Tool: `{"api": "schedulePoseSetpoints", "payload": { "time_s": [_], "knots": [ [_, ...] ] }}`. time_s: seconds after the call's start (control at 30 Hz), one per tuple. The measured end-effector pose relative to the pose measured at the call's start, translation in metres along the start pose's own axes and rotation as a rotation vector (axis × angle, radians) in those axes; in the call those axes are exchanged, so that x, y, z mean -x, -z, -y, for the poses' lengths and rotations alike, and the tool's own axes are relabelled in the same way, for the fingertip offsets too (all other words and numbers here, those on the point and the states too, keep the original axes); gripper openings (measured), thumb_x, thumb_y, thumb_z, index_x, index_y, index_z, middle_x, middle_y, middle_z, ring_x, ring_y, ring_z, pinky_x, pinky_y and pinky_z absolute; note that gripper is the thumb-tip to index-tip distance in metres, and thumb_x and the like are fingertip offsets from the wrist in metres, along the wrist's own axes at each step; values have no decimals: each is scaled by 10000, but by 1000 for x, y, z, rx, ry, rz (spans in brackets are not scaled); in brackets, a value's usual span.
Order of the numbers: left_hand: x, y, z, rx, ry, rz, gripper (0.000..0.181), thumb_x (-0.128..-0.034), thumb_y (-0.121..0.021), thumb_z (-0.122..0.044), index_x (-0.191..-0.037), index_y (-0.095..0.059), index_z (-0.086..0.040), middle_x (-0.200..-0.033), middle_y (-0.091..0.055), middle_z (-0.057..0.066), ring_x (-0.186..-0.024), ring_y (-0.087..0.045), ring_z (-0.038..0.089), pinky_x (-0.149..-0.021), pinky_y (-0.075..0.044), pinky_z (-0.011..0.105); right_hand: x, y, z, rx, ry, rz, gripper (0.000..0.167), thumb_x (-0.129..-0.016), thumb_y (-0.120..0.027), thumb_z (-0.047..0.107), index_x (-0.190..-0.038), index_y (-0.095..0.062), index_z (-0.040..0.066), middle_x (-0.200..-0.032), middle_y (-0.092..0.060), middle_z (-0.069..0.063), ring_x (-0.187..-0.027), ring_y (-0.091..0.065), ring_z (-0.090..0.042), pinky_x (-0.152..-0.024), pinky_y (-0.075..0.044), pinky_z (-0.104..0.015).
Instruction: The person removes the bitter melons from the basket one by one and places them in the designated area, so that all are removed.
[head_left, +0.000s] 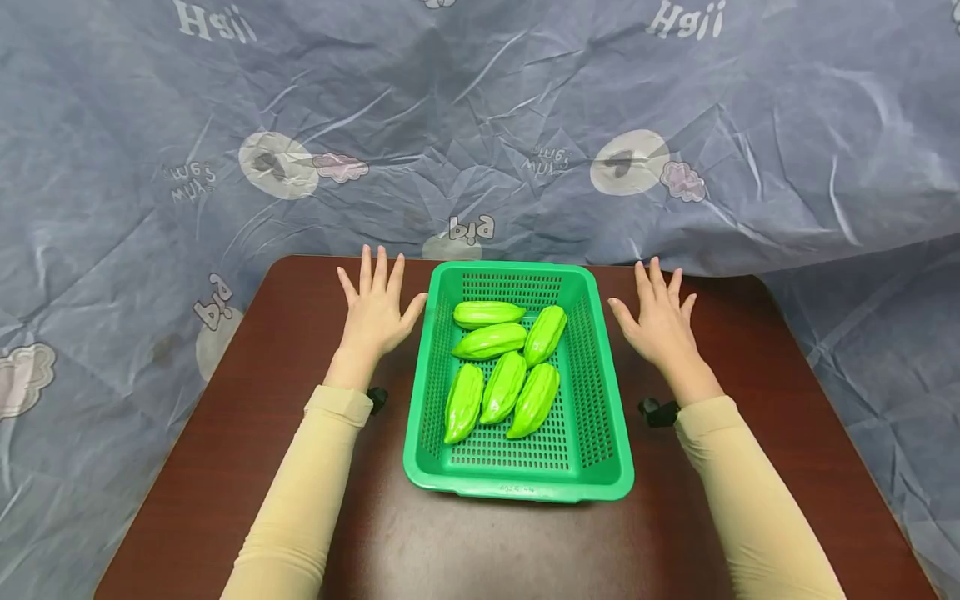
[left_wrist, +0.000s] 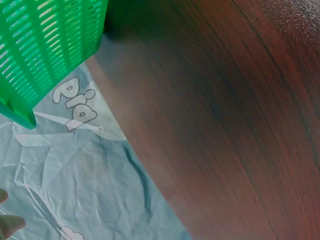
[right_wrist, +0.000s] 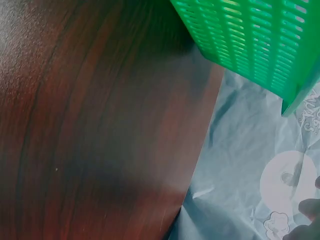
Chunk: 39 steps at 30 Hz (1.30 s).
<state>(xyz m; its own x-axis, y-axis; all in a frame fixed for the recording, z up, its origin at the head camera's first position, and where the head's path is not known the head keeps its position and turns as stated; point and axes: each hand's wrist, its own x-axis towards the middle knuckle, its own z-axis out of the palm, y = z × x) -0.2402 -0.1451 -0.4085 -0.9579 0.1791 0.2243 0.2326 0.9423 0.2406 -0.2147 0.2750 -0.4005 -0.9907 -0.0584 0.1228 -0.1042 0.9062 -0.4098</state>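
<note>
A green plastic basket point(head_left: 517, 490) with slotted walls stands on the table, and several bright green, ridged vegetables like bitter melons point(head_left: 505, 387) lie inside it. To the basket's left, my left hand point(head_left: 375, 312) is held with fingers spread and nothing in it; its thumb comes close to the rim. On the other side my right hand point(head_left: 662, 325) is likewise spread, a small gap between its thumb and the rim. Only fingertips point(left_wrist: 10, 225) of the left hand show in the left wrist view, and fingertips point(right_wrist: 307, 210) of the right hand in the right wrist view.
The brown wooden table point(head_left: 247, 433) ends just behind the basket. A grey-blue printed cloth point(head_left: 465, 125) hangs behind and beside it, wrinkled. Black straps with small mounts point(head_left: 658, 412) sit at both wrists, by the beige sleeves point(head_left: 300, 500).
</note>
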Motion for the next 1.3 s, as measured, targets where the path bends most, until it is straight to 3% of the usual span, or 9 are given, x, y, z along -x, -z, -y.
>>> {"api": "schedulePoseSetpoints", "payload": {
  "time_s": [0.57,1.1,1.3],
  "knots": [
    [3,8,0,91,20,-12,704,-1029,-410,-493,-1574,-219,-91,-1612,-197,207,-1527,7,366,-1154,16,676,1,12,-3,-21,-19,2,817,-1021,-339,576,-1591,-48,68,-1639,20,-224,-1464,174,-477,-1066,98,-753],
    [11,11,-5,314,43,99,715,-1018,-476,-427,-1565,-207,-53,-1568,-297,204,-1459,-230,399,-1152,-249,567,3,29,17,-103,-28,-15,789,-1017,-413,538,-1581,-152,52,-1623,-96,-253,-1491,76,-467,-1106,45,-726],
    [16,12,-8,408,48,133,697,-1001,-528,-374,-1537,-252,-24,-1516,-355,213,-1359,-392,366,-1090,-353,530,4,38,34,-154,-11,-21,759,-1012,-457,496,-1569,-203,49,-1603,-181,-244,-1484,-100,-486,-1134,-92,-695]
  ]
}}
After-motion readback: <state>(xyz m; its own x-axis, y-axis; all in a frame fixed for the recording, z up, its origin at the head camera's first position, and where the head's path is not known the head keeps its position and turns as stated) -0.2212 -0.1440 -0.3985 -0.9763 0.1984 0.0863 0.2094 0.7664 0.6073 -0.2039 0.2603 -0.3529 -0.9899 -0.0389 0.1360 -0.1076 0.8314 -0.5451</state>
